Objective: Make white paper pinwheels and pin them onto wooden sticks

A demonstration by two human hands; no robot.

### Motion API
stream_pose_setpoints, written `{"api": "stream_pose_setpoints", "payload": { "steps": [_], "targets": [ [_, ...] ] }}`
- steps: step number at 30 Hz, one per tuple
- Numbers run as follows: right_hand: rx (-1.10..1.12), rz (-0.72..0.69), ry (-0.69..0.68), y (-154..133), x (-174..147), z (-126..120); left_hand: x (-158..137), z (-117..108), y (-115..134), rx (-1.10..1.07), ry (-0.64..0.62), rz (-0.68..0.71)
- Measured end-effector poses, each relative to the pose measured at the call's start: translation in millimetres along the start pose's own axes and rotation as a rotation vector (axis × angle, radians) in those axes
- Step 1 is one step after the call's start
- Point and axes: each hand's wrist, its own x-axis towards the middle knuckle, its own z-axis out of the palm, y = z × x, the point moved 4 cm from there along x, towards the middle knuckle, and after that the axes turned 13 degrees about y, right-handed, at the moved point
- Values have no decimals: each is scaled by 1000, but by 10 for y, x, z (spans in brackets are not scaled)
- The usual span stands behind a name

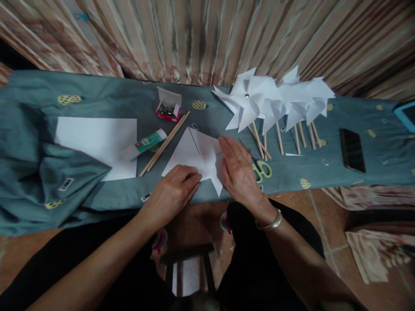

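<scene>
A white paper square [201, 151], cut inward from its corners, lies in front of me with its flaps partly turned. My left hand [177, 185] is at its near edge, thumb and fingertips closed on the paper. On the right part of the same sheet my right hand [238, 168] rests with fingers stretched out, covering some of it. Green-handled scissors [263, 169] lie just beside the right hand, blades partly hidden. Left of the sheet are thin wooden sticks [164, 143] and a glue stick [147, 144].
Several white paper pinwheels [248, 101] on wooden sticks lie at the back right. A small open box of metal pins [168, 110] stands behind the sticks. White paper [97, 134] lies left, partly under bunched cloth [74, 172]. A phone [352, 150] lies right.
</scene>
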Motion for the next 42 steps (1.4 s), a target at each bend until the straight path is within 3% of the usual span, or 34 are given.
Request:
{"api": "stream_pose_setpoints", "payload": {
  "steps": [5,13,18,22,26,31,39,42],
  "targets": [
    [-12,114,-15,232,68,-43,22,-72,-24,30,-61,63],
    [123,145,-39,222,-117,-287,47,-279,-239,129,-29,92],
    [89,107,-22,189,-159,-283,32,-249,-28,121,1,98],
    [124,128,-45,167,-161,-284,12,-129,173,83,-74,116],
    [158,167,-65,185,-195,-322,9,-75,212,95,-131,112],
    [195,242,-37,255,-223,-341,18,-82,231,108,-103,136],
    [214,435,-30,360,-102,-183,67,-80,339,217,-123,222],
    [214,440,-5,402,-143,-272,67,-65,436,168,-142,242]
  ]
}}
